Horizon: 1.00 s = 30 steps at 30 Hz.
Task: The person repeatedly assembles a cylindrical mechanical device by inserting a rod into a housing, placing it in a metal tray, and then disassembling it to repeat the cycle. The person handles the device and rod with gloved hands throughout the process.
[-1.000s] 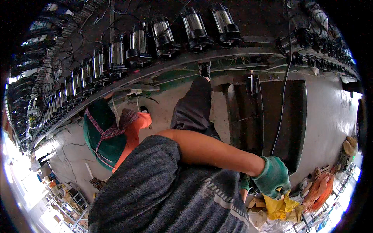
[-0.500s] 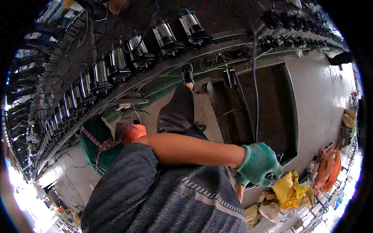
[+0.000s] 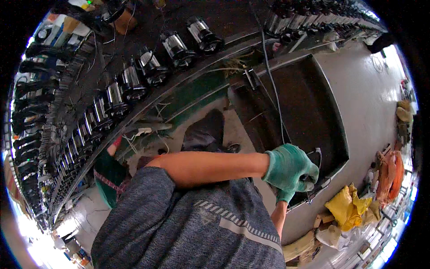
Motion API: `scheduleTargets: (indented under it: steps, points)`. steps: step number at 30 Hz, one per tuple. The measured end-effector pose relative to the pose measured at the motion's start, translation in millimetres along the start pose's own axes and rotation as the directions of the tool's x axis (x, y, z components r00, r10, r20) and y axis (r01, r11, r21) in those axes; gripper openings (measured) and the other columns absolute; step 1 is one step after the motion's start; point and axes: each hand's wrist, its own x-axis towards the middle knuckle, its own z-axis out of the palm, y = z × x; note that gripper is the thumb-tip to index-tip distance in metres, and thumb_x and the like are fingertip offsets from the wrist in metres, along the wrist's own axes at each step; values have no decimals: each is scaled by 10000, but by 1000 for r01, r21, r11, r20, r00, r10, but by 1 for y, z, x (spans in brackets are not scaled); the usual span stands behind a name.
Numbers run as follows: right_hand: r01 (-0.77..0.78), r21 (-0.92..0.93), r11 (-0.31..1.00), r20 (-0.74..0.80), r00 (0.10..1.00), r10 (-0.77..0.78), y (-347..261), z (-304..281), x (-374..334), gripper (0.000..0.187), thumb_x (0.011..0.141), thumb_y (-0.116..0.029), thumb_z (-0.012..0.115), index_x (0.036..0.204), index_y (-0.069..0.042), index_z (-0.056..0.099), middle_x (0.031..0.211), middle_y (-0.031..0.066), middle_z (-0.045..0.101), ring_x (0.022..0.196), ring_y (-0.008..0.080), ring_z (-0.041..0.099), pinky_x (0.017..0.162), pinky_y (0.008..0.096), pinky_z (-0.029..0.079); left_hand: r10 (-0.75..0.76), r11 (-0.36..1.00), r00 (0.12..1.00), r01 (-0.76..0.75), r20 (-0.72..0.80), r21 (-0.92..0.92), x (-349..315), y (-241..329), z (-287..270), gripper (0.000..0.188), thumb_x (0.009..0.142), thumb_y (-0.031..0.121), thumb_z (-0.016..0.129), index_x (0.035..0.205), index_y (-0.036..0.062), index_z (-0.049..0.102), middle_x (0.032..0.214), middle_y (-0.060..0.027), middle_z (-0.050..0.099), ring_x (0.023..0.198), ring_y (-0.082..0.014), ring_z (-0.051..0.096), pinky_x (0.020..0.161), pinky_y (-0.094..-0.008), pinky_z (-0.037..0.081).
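Observation:
My left arm reaches across my body to the right. My left hand (image 3: 290, 169), in a green knitted glove, is closed, its fingers curled round something too small to make out. It is over the near edge of a long dark tray or trough (image 3: 309, 103). A grey cable (image 3: 270, 71) runs down over the trough and passes out of sight at this glove. Thin dark wire (image 3: 319, 157) loops beside the fingers. Just below, my right hand (image 3: 285, 195), also green-gloved, is mostly hidden behind the left one, and its fingers do not show.
Silver-and-black cylindrical units (image 3: 177, 47) stand in a long row on a dark bench at the left and far side. A person in green (image 3: 107, 172) is close on my left. Yellow sacking (image 3: 347, 207) and orange bundles (image 3: 389, 177) lie on the right.
The view has shifted slightly. Both gloved hands now sit a little higher and further left, still close together. My outstretched foot has drawn back towards me. The person at left has shifted.

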Motion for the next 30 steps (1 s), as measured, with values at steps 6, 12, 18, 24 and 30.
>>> scheduleTargets:
  steps: [6, 12, 18, 24, 30]
  points:
    - [-9, -35, 999, -6, 1000, 9, -1, 4, -7, 437, 921, 40, 515, 1328, -69, 627, 1256, 117, 686, 1122, 220, 648, 1001, 355, 502, 35, 997, 999, -34, 22, -66, 2, 1, -17, 176, 829, 277, 757, 968, 169, 755, 873, -116, 733, 800, -361, 703, 699, -457, 560]
    - [-13, -114, 993, 9, 1000, 14, -2, 1, -12, 447, 921, 51, 507, 1336, -70, 624, 1262, 113, 686, 1126, 208, 647, 1007, 351, 500, 109, 966, 993, -115, -37, -233, 2, -7, -43, 193, 870, 278, 770, 954, 105, 752, 892, -112, 755, 807, -294, 738, 714, -386, 572]
    - [-89, -3, 996, 123, 988, 89, -4, -15, -17, 453, 907, 72, 493, 1314, -69, 633, 1258, 105, 686, 1129, 201, 645, 1011, 340, 494, -209, 874, 895, -10, -394, -486, 11, -35, -134, 266, 955, 336, 691, 930, 74, 730, 779, -9, 689, 695, -100, 625, 618, -303, 502]
    - [169, 188, 968, 112, 975, -192, -164, -41, 45, 388, 820, 134, 461, 1100, -9, 688, 1087, 82, 701, 935, 170, 670, 831, 313, 557, -636, 569, 717, 186, -286, -801, 13, -93, -240, 275, 929, 396, 732, 916, 121, 734, 772, 26, 651, 621, -47, 531, 522, -220, 408]
    - [-275, 468, 840, 408, 910, 71, -322, -54, 130, 237, 871, 49, 573, 1066, 8, 702, 930, 79, 719, 774, 118, 658, 652, 288, 537, -423, 884, 588, 102, -690, -456, 35, -128, -369, 329, 916, 484, 671, 861, 168, 743, 626, 45, 580, 511, -71, 488, 445, -244, 323]
